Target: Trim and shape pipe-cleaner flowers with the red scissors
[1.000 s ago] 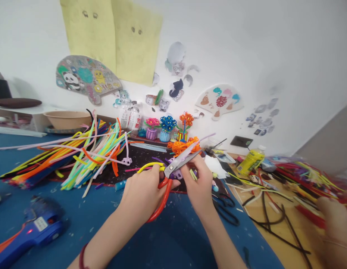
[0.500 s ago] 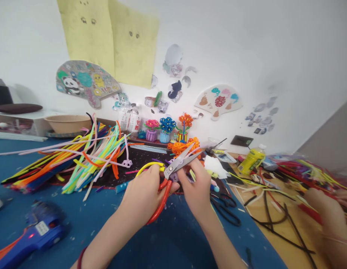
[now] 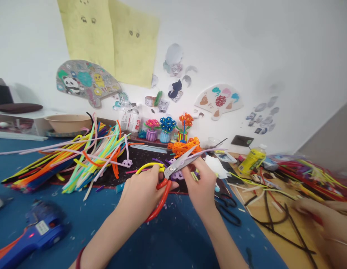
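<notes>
My left hand [image 3: 142, 190] grips scissors [image 3: 173, 169] with one red and one yellow handle, their blades parted and pointing up to the right. Between the blades and my right hand [image 3: 200, 185] lies a lilac pipe cleaner [image 3: 209, 150], its free end stretching right. My right fingers are closed on it close beside the blades. Purple loops [image 3: 177, 175] of pipe cleaner show under the blades, partly hidden by the fingers. Behind them sits an orange pipe cleaner bunch [image 3: 184, 147] on the dark mat.
Many colourful pipe cleaners [image 3: 92, 157] are piled at the left, near a blue glue gun [image 3: 41, 228] with a lit red light. Black-handled scissors [image 3: 228, 211] lie right of my arm. Another person's hand [image 3: 321, 215] works at the right. Potted pipe cleaner flowers [image 3: 167, 127] stand by the wall.
The lilac pipe cleaner now stretches out to the right past the blades. My right hand has shifted slightly right and down. The other person's hand has moved a little left and lower.
</notes>
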A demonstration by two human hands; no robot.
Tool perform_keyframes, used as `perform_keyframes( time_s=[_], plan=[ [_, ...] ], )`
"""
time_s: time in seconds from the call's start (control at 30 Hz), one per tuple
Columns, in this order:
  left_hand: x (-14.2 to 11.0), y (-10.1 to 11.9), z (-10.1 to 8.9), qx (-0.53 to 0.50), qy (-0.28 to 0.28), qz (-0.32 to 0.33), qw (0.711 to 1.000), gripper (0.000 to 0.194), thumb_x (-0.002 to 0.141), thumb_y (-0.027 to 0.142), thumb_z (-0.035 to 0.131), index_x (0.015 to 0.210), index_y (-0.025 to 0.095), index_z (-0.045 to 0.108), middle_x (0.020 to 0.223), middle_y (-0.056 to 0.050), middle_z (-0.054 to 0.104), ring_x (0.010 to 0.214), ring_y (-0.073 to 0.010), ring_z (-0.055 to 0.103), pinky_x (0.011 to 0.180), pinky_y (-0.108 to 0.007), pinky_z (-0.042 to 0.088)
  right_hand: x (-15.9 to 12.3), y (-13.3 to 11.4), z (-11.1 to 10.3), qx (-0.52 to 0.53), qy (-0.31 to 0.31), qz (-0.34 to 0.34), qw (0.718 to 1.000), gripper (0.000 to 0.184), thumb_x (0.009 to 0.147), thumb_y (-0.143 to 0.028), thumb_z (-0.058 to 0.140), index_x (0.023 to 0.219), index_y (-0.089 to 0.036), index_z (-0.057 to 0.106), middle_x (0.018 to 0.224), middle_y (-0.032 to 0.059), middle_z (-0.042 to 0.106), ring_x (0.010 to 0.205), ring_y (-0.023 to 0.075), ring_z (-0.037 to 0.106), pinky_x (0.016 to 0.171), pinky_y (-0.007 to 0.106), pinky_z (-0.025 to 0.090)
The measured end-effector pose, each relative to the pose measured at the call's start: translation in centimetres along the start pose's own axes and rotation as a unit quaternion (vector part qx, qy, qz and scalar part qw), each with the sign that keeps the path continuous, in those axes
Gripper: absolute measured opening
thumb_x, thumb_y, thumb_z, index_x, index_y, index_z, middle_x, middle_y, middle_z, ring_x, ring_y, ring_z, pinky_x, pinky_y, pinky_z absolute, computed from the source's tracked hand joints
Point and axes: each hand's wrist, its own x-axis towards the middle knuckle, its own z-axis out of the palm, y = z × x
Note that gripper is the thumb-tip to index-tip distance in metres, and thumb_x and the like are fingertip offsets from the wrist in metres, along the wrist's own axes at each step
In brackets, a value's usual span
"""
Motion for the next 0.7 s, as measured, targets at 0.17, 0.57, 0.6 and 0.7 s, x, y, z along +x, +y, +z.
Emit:
perform_keyframes(
  time_s=[0.17,0.57,0.6,0.7],
  plan=[
    [-0.03,0.05,0.0,0.002,0.0,0.001,1.0,0.035,0.085,0.057,0.042,0.084,0.023,0.05,0.075,-0.003,0.068,0.076,-0.0301,0.069,0.058,-0.032,0.042,0.02,-0.08,0.02,0.001,0.001,0.005,1.0,0.014,0.086,-0.019,0.053,0.075,-0.018,0.061,0.072,0.0011,0.06,0.065,0.0155,0.052,0.062,0.027,0.04],
    [0.0,0.1,-0.03,-0.022,-0.004,-0.009,1.0,0.028,0.086,0.05,0.044,0.09,0.022,0.049,0.084,-0.006,0.068,0.081,-0.0282,0.068,0.064,-0.033,0.044,-0.11,-0.32,0.34,0.015,0.002,0.004,1.0,0.014,0.086,-0.018,0.052,0.073,-0.019,0.058,0.071,0.0,0.058,0.065,0.0148,0.052,0.062,0.027,0.041],
    [0.01,0.1,0.01,-0.026,-0.005,-0.007,1.0,0.028,0.086,0.049,0.044,0.091,0.022,0.048,0.085,-0.007,0.068,0.082,-0.0281,0.068,0.065,-0.033,0.044,-0.15,-0.37,0.41,0.019,-0.003,0.005,1.0,0.015,0.086,-0.018,0.052,0.073,-0.019,0.057,0.07,-0.0003,0.057,0.064,0.0146,0.051,0.061,0.026,0.041],
    [0.03,0.22,0.0,-0.03,-0.023,0.006,0.999,0.025,0.088,0.046,0.042,0.091,0.022,0.047,0.085,-0.007,0.068,0.081,-0.0293,0.068,0.063,-0.033,0.044,-0.25,-0.46,0.59,0.03,-0.019,0.011,0.999,0.015,0.086,-0.018,0.052,0.073,-0.019,0.057,0.068,-0.0008,0.055,0.062,0.0141,0.049,0.06,0.026,0.04]
  ],
)
